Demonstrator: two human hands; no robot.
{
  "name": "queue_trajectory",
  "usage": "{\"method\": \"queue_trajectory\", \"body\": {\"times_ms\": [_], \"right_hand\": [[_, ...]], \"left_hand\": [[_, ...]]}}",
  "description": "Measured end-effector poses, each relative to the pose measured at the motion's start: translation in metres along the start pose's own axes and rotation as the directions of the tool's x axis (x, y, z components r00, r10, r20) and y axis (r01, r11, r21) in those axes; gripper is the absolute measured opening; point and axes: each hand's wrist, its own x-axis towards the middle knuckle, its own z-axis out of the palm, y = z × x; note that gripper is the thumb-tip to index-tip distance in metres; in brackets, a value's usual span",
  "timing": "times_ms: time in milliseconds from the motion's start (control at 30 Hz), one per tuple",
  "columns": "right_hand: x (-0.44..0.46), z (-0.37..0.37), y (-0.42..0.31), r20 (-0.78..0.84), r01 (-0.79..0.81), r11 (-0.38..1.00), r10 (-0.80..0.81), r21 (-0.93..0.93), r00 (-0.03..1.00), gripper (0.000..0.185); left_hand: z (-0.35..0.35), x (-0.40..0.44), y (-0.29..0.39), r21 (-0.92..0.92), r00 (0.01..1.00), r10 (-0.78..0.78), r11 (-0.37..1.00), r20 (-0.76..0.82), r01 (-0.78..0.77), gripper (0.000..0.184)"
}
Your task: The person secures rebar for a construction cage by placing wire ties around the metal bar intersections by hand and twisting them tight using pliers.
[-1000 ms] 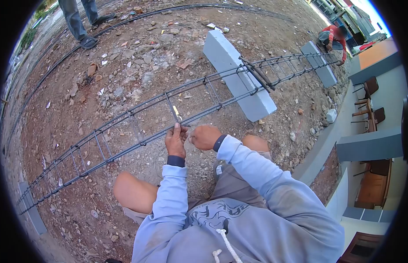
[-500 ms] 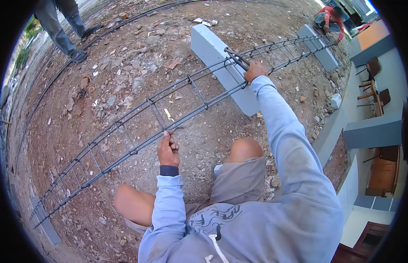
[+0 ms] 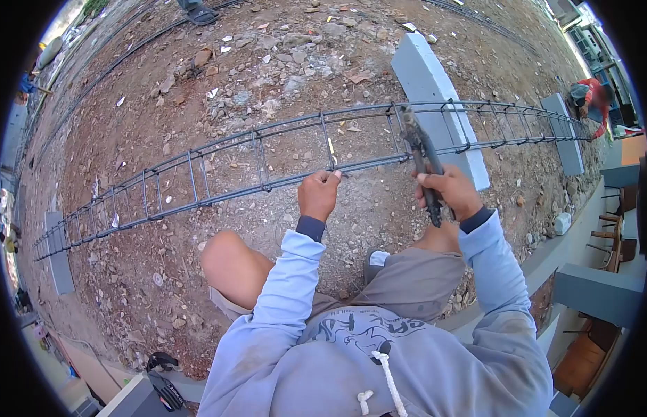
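A long rebar cage (image 3: pixel 266 187) of thin dark bars and rectangular stirrups runs from the lower left to the upper right of the head view. My left hand (image 3: pixel 318 196) is closed in a pinch at its near lower bar, where a stirrup meets it. Any tie wire between those fingers is too small to make out. My right hand (image 3: pixel 452 191) grips dark, worn pincers (image 3: pixel 424 156) by the handles, jaws pointing up beside the cage. A grey block (image 3: pixel 435 83) lies under the cage just beyond the pincers.
More grey blocks support the cage at the far left (image 3: pixel 58 260) and far right (image 3: pixel 564 132). A co-worker in red (image 3: pixel 596 101) crouches at the right end. Rubble and stones cover the ground. Loose rods (image 3: pixel 129 48) lie at upper left; chairs (image 3: pixel 619 236) stand at right.
My right hand has come back from the cage near the block, holding the pincers toward me. My left hand stays pinched at the near bar. The view has turned, shifting the cage within it.
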Motion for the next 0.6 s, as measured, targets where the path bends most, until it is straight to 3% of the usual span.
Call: {"method": "queue_trajectory", "body": {"times_ms": [100,267,367,600], "right_hand": [[-0.006,0.049,0.035,0.039,-0.064,0.956,0.079,-0.287,0.996,0.021],[0.004,0.063,0.048,0.055,0.015,0.678,0.037,-0.735,0.998,0.034],[-0.003,0.066,0.035,0.086,0.102,0.518,-0.055,-0.849,0.995,0.044],[-0.007,0.085,0.017,0.069,0.082,0.115,-0.116,-0.99,0.991,0.061]], "left_hand": [[0.006,-0.005,-0.013,-0.142,1.0,-0.013,0.99,0.015,0.015,0.028],[-0.003,-0.005,-0.013,-0.241,0.986,-0.123,0.959,0.117,0.148,0.027],[-0.002,-0.003,-0.018,-0.296,0.977,-0.143,0.937,0.161,0.186,0.027],[-0.005,-0.002,-0.012,-0.409,0.954,-0.184,0.872,0.238,0.27,0.026]]}}
